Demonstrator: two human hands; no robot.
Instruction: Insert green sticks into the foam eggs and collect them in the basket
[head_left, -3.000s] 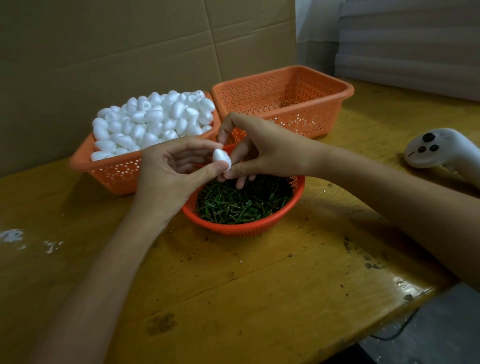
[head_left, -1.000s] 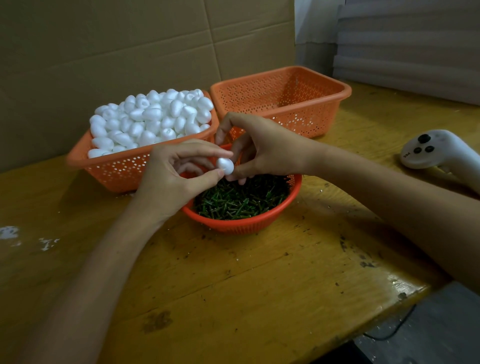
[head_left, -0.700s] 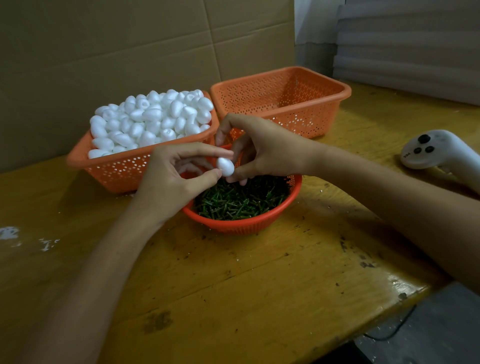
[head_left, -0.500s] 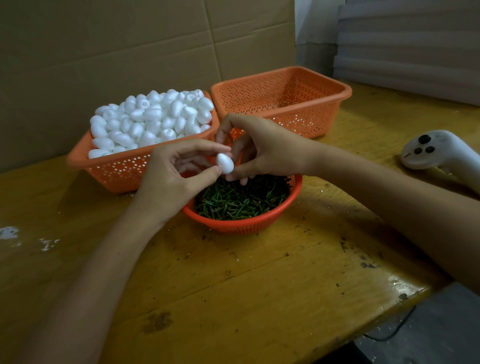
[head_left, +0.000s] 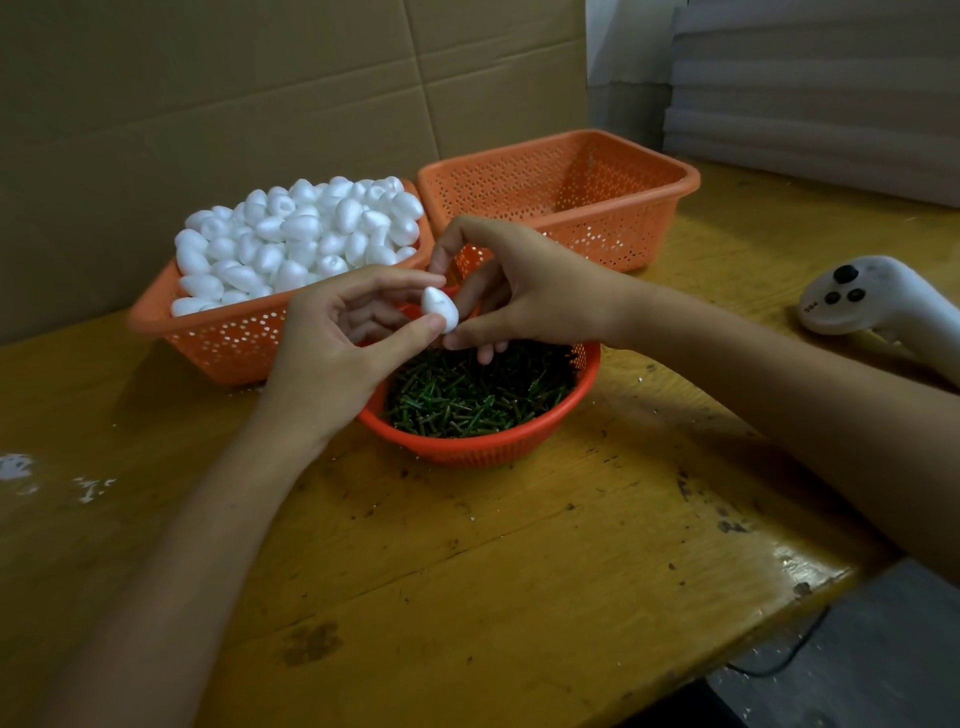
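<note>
Whether a stick was already in the egg (head_left: 439, 308) was hidden behind the right hand (head_left: 524, 291); its curled fingers crowded the egg's right side, and I could not tell what they pinched. A white controller (head_left: 862, 296) was cut off at the right edge. On the table (head_left: 467, 571) stood two baskets, one heaped with eggs (head_left: 228, 338) and one empty (head_left: 597, 228), and one bowl (head_left: 483, 447) of green sticks (head_left: 467, 395). The left hand (head_left: 332, 338) pinched the single egg above the bowl, forefinger on top, thumb beneath.
</note>
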